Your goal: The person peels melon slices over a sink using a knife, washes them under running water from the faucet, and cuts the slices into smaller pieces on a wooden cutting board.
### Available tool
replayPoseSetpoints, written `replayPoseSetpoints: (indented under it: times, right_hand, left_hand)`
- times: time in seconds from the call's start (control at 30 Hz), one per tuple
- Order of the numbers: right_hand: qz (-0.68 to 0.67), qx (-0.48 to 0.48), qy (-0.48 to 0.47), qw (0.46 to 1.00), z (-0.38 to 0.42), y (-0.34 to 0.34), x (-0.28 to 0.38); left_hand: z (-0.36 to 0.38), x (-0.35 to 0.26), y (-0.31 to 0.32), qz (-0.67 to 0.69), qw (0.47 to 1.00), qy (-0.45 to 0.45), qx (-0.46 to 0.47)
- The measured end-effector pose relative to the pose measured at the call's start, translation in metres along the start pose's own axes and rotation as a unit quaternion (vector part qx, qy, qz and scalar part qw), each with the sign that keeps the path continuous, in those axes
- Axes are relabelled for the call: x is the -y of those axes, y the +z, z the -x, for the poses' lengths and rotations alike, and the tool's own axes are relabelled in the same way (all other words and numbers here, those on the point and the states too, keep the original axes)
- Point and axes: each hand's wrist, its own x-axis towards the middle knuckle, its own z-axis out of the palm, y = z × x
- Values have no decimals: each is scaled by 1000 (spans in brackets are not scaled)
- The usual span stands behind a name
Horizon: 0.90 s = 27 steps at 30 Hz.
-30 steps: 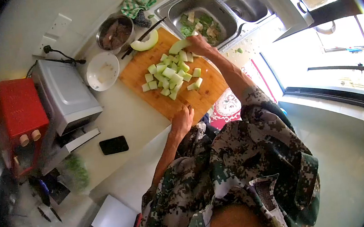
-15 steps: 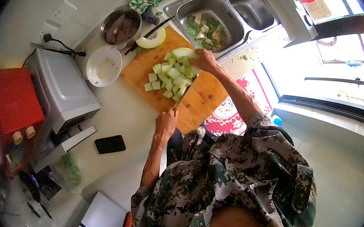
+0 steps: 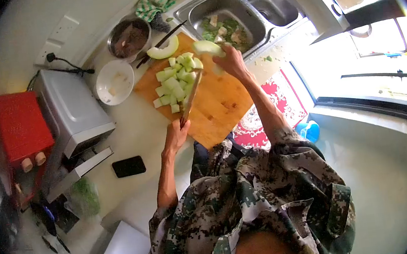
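Observation:
My left hand [image 3: 176, 136] is closed around the handle of a kitchen knife [image 3: 193, 94]. The blade stands along the right side of a heap of pale green winter melon chunks [image 3: 174, 84] on the wooden cutting board [image 3: 215, 106]. My right hand [image 3: 231, 61] grips a larger piece of melon [image 3: 207, 47] near the board's upper right edge, apart from the heap. A curved melon slice [image 3: 163, 48] lies at the board's far corner.
Left of the board are a white bowl [image 3: 115, 82] and a metal bowl of dark meat [image 3: 129, 39]. A sink [image 3: 200, 14] holds greens in one basin. Chopsticks [image 3: 165, 37] lie behind the board. A phone [image 3: 128, 166] rests on the counter [image 3: 128, 125].
My right hand has lifted the large melon piece away from the heap. The knife and the chunks have shifted left, baring more of the board's right side.

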Motion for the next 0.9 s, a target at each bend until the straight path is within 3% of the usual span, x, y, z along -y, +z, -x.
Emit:
replayPoseSetpoints:
  times: [0.1,0.17,0.23,0.3,0.43,0.5,0.57,0.63,0.8,0.9]
  right_hand:
    - [60,9,23,998,54,-15,-39]
    - [121,-76,-12,990,103,11,-66]
    - [129,27,67,989,137,16,-62]
    - [147,62,144,977,153,22,-48]
    - [142,-8,104,984,174,33,-50]
    - [136,35,143,980,182,32,-49]
    - [133,1,63,989,193,37,-51]
    - [119,36,80,989,195,36,-48]
    - [142,-16,12,990,193,40,-44]
    - [132,-4,63,989,183,34,-47]
  left_hand:
    - [16,-8,15,82,996,-17,-37]
    - [19,-17,28,23,998,3,-64]
    - [23,-26,43,-35,995,22,-91]
    - [23,-37,55,-91,991,29,-95]
    - [20,-58,69,-163,982,65,-65]
    - [20,-60,71,-169,982,61,-58]
    - [18,-59,75,-168,983,55,-45]
    - [18,-58,78,-163,983,69,-55]
    - [23,-49,80,-121,988,70,-61]
    - [31,-40,73,-75,993,63,-63]
